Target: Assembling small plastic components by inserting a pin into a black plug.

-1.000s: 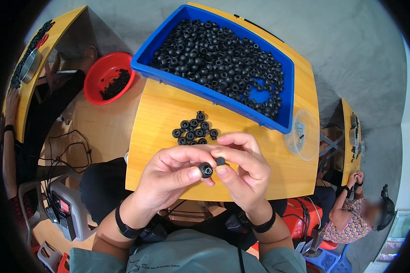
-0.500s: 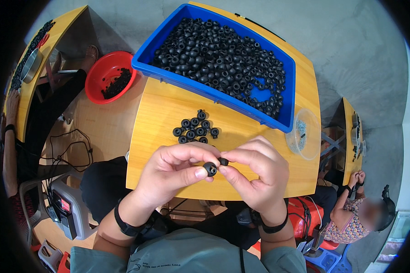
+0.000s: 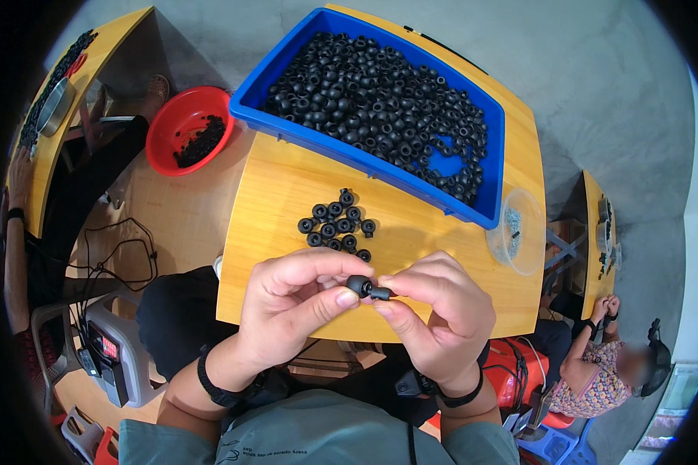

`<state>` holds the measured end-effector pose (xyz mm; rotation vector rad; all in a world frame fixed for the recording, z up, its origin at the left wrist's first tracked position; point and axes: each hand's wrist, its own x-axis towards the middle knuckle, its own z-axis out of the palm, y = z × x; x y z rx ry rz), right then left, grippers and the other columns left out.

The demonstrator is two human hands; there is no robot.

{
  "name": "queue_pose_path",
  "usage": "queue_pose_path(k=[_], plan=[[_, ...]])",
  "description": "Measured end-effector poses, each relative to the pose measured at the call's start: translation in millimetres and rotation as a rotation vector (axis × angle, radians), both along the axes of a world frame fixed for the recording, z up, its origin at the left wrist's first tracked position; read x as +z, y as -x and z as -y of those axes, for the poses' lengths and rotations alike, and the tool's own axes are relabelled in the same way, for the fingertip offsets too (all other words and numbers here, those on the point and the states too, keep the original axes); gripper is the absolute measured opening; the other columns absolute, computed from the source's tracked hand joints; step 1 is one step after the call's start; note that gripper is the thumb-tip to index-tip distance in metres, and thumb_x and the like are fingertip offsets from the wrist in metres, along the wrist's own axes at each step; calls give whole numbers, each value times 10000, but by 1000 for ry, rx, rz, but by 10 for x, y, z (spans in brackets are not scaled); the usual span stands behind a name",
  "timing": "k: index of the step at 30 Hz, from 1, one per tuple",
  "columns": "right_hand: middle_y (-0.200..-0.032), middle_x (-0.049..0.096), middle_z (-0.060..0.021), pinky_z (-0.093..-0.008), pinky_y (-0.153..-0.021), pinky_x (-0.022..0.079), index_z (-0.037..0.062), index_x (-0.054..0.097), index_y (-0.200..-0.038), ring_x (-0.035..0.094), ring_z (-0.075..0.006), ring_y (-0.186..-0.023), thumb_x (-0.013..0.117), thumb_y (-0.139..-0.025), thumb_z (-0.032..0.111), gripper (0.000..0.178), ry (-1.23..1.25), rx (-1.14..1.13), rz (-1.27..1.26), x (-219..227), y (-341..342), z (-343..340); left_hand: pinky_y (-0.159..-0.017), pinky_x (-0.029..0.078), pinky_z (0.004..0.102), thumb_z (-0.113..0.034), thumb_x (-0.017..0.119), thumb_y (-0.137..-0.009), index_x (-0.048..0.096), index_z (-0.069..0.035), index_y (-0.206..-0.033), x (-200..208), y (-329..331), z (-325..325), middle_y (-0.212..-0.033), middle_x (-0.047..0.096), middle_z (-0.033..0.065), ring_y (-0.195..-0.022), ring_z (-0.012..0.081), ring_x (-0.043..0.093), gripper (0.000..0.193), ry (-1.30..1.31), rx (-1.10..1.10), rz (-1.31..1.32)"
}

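Observation:
Between thumb and fingers, my left hand (image 3: 291,304) pinches a round black cap (image 3: 357,285) with a hollow opening that faces right. My right hand (image 3: 440,310) grips a small black cylindrical plug (image 3: 379,294), its end against the cap's opening. How deep the plug sits inside, I cannot tell. Just beyond my hands, a cluster of round black pieces (image 3: 328,230) with ring-shaped openings lies on the yellow table (image 3: 267,182). Behind it, a large blue bin (image 3: 244,112) holds a heap of similar black caps (image 3: 364,93).
On the table's right edge stands a clear plastic tub (image 3: 529,252) with small silvery parts. A red basin (image 3: 160,155) with black pieces is at the left. Co-workers sit at side tables; one person's hands (image 3: 606,306) show at the right. Cables (image 3: 120,248) lie on the left floor.
My right hand has turned the black plug so that its length shows, and it now meets the cap. The cap's opening has swung to the right in my left fingers.

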<state>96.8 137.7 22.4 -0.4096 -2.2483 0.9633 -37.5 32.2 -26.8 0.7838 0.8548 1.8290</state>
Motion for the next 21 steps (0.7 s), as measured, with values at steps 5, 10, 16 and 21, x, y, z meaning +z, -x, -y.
queue_pose_path(k=[5, 10, 16, 21], plan=[[-732, 626, -74, -297, -531, 438, 37, 642, -867, 573, -228, -602, 754, -659, 46, 236, -87, -31, -7, 18, 22, 24, -675, 461, 231, 14, 619, -806, 634, 24, -1002, 53, 52, 24, -908, 639, 107, -777, 132, 590, 197, 46, 71, -277], [-731, 632, -90, -284, -545, 451, 24, 643, -827, 580, -230, -598, 761, -652, 31, 211, 17, 38, 20, 22, 20, 13, -684, 460, 223, -36, 643, -791, 633, 49, -970, 102, 65, 30, -899, 618, 129, -784, 146, 591, 198, 86, 85, -392], [-746, 642, -93, -254, -593, 457, -7, 642, -843, 595, -159, -670, 754, -668, -12, 208, 558, 223, -58, -121, -71, -59, -661, 461, 252, -62, 655, -780, 638, 46, -950, 98, 81, 23, -855, 631, 133, -761, 174, 603, 202, 15, 82, -465], [-803, 636, -94, -233, -638, 460, -4, 636, -829, 596, -132, -730, 725, -696, -49, 166, 1023, 308, -111, -228, -133, -41, -665, 459, 287, -122, 654, -792, 629, 42, -905, 121, 85, 34, -837, 628, 137, -743, 207, 602, 201, 14, 19, -498]])
